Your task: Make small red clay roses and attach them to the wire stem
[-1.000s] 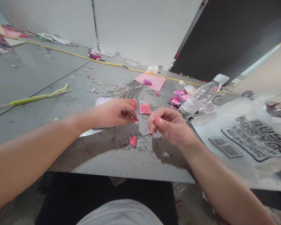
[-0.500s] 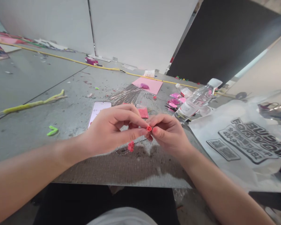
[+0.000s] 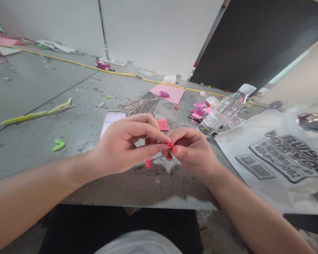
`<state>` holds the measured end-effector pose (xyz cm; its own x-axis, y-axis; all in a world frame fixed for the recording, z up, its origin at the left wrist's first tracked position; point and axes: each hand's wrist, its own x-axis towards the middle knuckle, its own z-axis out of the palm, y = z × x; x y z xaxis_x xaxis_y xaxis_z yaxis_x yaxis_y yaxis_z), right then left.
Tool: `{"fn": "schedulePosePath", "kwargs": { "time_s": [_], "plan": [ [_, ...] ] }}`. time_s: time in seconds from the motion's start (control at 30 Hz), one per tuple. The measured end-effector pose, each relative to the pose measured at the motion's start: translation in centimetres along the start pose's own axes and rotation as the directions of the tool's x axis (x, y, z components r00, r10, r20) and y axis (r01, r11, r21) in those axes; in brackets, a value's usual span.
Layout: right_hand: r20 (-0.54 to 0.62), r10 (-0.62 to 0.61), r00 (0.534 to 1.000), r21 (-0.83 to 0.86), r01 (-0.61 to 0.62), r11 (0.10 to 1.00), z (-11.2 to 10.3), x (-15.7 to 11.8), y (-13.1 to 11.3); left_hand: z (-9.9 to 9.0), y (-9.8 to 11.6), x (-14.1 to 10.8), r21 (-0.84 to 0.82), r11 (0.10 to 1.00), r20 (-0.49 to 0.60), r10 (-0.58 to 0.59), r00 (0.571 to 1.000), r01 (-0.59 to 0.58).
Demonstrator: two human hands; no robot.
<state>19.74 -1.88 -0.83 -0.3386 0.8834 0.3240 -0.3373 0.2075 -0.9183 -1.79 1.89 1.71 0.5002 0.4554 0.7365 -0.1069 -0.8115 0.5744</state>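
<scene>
Between the fingertips of both hands is a small red clay flower [image 3: 170,145], shaped like a rolled rosebud. My left hand [image 3: 134,143] pinches it with thumb and forefinger from the left. From the other side my right hand [image 3: 189,150] closes on it, a bit of red showing at the thumb tip. Under the hands a red, crumbly-looking flower [image 3: 148,163] lies on the table by a thin wire. Just behind the fingers rests a small packet of red clay [image 3: 163,124]. A phone [image 3: 110,121] with a lit screen is partly covered by my left hand.
A bundle of thin wires [image 3: 141,103] lies near a pink sheet [image 3: 175,93] bearing a purple lump. To the right stand a water bottle [image 3: 222,114] and a white plastic bag [image 3: 275,151]. Green clay pieces [image 3: 58,145] and a yellow-green wrapped stem [image 3: 37,115] lie left.
Both hands keep their pinch on the red flower, with the fingers shifted only slightly. The camera view has tilted a little.
</scene>
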Motion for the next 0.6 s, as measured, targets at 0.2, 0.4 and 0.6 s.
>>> {"fn": "schedulePosePath", "kwargs": {
  "time_s": [0.2,0.4,0.6],
  "plan": [
    [0.003,0.050,0.999,0.047,-0.050,0.998,0.41,-0.01,-0.29,-0.19,-0.45,0.24,0.020,0.986,0.018,0.163,0.986,-0.164],
    [0.026,0.070,0.997,0.076,-0.072,0.995,0.62,0.01,-0.53,-0.33,-0.40,0.33,0.021,0.988,0.062,0.153,0.986,-0.155],
    [0.016,0.093,0.996,0.059,-0.094,0.994,0.58,0.02,-0.56,-0.44,-0.47,0.36,0.016,0.988,0.085,0.150,0.985,-0.152]
  ]
}}
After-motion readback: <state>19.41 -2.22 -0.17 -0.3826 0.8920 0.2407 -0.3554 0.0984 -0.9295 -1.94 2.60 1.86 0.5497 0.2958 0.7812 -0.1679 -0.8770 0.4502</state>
